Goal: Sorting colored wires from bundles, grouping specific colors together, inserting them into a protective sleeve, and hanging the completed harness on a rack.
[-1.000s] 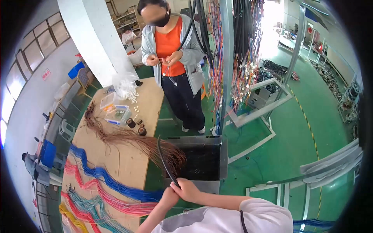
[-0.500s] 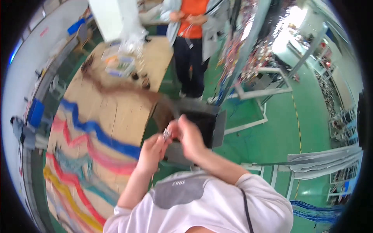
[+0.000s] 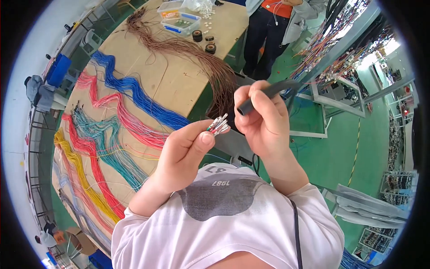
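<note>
My left hand (image 3: 186, 150) is closed, thumb against fingers, around a small bundle of wires with silvery metal terminals (image 3: 218, 126). Coloured insulation shows just below the metal tips, which point up and to the right. Higher and to the right, my right hand (image 3: 266, 119) grips a black flexible tube (image 3: 270, 90). Its hollow end faces the terminals, with a gap between them, and its other end curves away to the right. Most of the bundle is hidden inside my left fist.
On the wooden table (image 3: 179, 96) lie long bundles of brown wires (image 3: 186, 56), blue wires (image 3: 139, 94) and other colours. Tape rolls (image 3: 197, 36) and plastic boxes (image 3: 181, 21) sit at its far end. Beyond stands another person (image 3: 266, 38); a metal frame (image 3: 322, 101) is at right.
Both hands were close together and blurred; now they are apart. My right hand has risen to the right with the tube, and the terminals in my left hand show plainly.
</note>
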{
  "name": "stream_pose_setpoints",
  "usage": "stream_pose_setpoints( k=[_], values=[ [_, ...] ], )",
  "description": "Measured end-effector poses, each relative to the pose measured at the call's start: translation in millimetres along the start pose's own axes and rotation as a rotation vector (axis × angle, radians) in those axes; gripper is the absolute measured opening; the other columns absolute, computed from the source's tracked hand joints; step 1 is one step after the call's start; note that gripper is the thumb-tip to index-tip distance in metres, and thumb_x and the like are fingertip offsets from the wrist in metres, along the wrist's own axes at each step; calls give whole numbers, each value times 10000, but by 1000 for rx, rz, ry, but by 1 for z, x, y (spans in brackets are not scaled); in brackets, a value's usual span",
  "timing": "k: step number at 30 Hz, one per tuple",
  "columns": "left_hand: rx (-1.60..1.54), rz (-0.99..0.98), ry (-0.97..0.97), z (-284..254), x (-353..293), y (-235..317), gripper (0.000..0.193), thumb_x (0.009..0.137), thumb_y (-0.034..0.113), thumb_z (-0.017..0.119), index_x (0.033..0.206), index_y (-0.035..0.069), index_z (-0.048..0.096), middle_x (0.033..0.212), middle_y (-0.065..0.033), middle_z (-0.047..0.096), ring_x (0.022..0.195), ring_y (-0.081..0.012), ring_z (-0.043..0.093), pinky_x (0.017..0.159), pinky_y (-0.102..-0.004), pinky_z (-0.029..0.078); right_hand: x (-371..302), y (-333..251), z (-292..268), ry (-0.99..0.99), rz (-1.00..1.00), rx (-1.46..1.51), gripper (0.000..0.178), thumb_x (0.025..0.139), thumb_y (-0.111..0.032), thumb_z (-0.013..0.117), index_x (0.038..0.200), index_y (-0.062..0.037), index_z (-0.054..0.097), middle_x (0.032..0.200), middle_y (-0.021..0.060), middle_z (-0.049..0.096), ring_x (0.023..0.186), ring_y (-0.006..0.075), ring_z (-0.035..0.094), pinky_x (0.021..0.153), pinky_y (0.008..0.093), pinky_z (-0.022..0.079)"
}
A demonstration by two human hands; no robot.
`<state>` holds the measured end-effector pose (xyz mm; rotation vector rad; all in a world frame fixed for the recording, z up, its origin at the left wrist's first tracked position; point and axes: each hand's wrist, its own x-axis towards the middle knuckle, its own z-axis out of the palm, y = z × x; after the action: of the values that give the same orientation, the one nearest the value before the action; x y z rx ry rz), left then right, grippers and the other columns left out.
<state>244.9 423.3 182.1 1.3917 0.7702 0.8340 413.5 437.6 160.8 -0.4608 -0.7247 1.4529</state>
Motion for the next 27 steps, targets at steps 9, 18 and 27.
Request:
stream_pose_setpoints(
  k=[9,18,27],
  values=[
    [-96,-56,-137,-1,9,2,257,898,153,370,991,-43,506,826,-1,536,728,-39,419,652,-181,358,-5,0,7,-45,36,-101,87,837,-119,464,850,-35,443,756,136,533,506,121,502,423,220,408],
    [570,231,46,-1,13,-11,136,826,76,451,918,-15,494,740,-164,511,627,-301,524,544,-313,421,1,6,10,-29,40,-158,119,842,-131,480,876,-24,442,794,132,542,537,104,515,446,207,422],
    [755,375,110,0,16,-12,105,772,98,531,810,7,494,680,-124,513,596,-303,526,496,-358,417,5,3,8,-102,-72,-333,126,821,-102,501,863,-1,438,796,137,527,535,104,502,467,202,421]
  ],
)
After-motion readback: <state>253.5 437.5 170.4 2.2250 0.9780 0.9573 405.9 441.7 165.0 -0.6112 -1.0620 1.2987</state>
